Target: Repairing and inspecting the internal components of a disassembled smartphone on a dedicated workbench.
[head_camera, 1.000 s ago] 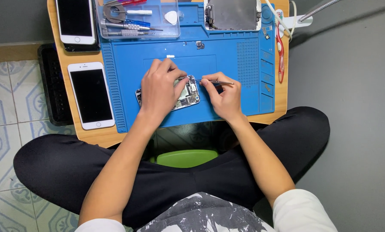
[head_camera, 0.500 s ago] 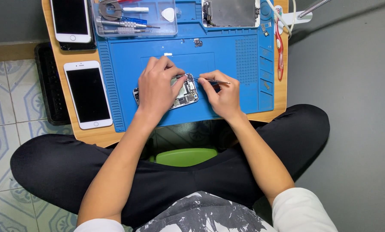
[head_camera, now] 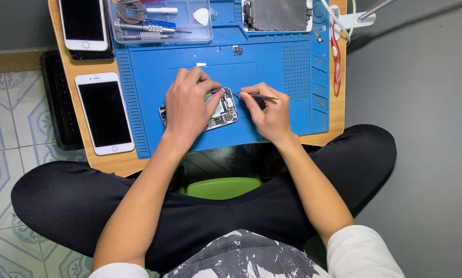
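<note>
An opened phone body with its inner parts showing lies on the blue work mat. My left hand rests over its left half and holds it down. My right hand pinches thin metal tweezers; their tip reaches the phone's upper right corner, beside my left fingertips.
Two white phones lie on the wooden table's left side. A clear tray with tools stands at the back. A detached screen assembly lies back right, and a red tool on the mat's right edge. A small part lies above.
The view has shifted slightly. My hands stay on the phone; the tweezers' tip has stayed at the phone's upper right corner with little movement.
</note>
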